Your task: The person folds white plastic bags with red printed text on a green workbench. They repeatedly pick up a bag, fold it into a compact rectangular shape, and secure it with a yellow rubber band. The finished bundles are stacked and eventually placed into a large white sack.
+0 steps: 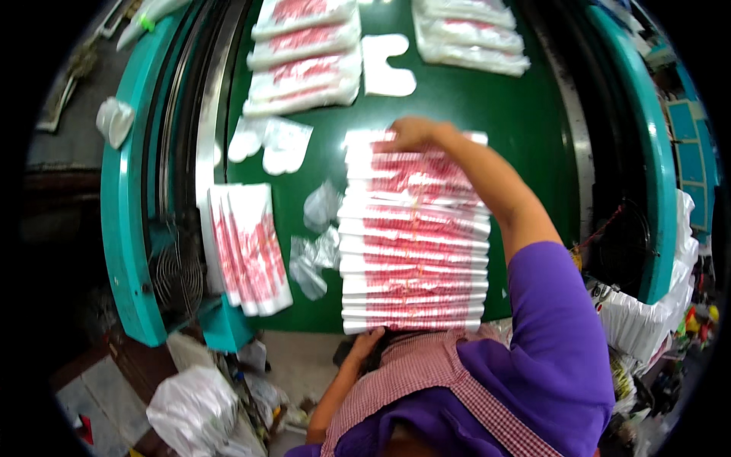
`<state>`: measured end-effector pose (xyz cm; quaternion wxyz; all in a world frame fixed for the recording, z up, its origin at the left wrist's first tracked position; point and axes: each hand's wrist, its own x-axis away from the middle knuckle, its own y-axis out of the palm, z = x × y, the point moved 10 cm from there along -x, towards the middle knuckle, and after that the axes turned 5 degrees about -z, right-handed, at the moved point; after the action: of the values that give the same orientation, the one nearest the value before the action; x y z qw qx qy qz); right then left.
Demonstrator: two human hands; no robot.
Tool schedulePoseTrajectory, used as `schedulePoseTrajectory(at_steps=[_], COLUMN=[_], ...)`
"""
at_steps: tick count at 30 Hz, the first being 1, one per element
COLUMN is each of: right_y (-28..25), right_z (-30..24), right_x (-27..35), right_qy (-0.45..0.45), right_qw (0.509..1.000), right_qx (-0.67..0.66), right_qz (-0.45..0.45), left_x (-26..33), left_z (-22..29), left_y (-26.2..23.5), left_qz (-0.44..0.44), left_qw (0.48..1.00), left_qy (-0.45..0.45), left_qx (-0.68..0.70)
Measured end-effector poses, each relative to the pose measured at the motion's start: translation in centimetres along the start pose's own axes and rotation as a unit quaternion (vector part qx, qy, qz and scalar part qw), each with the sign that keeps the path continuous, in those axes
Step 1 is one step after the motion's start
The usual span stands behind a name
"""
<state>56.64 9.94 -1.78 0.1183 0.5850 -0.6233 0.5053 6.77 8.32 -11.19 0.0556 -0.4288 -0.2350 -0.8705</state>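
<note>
A row of overlapping white plastic bags with red print (415, 251) lies on the green table in front of me. My right hand (417, 135) reaches over its far end, fingers bent down onto the farthest bag. Motion blurs that hand and the bags under it, so its grip cannot be made out. At the near left corner of the row, my left hand (368, 343) touches the nearest bag's edge. Most of its fingers are hidden. Left of the row lie crumpled clear plastic scraps (312, 263) and a smaller batch of printed bags (250, 247).
Stacks of printed bags stand at the far left (304, 57) and far right (472, 34). White cut-out pieces (388, 76) lie between them, with more plastic cut-outs (285, 145) nearer. Teal machine sides (126, 228) flank the green table (533, 152). A white plastic sack (194, 411) sits low left.
</note>
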Motion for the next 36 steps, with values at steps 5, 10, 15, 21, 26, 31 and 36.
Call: schedulePoseTrajectory(at_steps=[5,10,15,21,26,31,36], right_y=[6.4,9.0,20.2,30.3,31.0,30.0,27.8], right_z=[-0.3,8.6,10.6,4.6,3.9,2.8,4.1], right_x=[6.1,18.3,24.6,25.8,26.0,24.9,24.4], right_qy=[-0.063,0.094,0.116,0.120,0.206,0.287,0.281], right_qw=[0.997,0.931,0.822,0.776,0.791,0.808,0.806], right_qx=[-0.038,-0.251,-0.392,-0.451,-0.427,-0.396,-0.344], right_qz=[0.018,0.247,0.396,0.424,0.386,0.328,0.391], left_x=[-4.1,-6.8,-8.3,-6.3,-5.4,-5.1,-7.9], left_z=[7.1,18.9,27.7,27.1,28.3,26.6,27.1], left_y=[0.3,-0.1,0.8,-1.3,-0.9,0.8,0.5], left_qz=[0.024,-0.014,0.001,-0.048,-0.038,-0.063,-0.083], left_qw=[0.993,0.976,0.782,0.668,0.610,0.661,0.626], left_qy=[0.108,0.089,0.154,0.077,0.107,0.087,-0.033], left_qx=[0.049,-0.200,-0.603,-0.739,-0.784,-0.743,-0.775])
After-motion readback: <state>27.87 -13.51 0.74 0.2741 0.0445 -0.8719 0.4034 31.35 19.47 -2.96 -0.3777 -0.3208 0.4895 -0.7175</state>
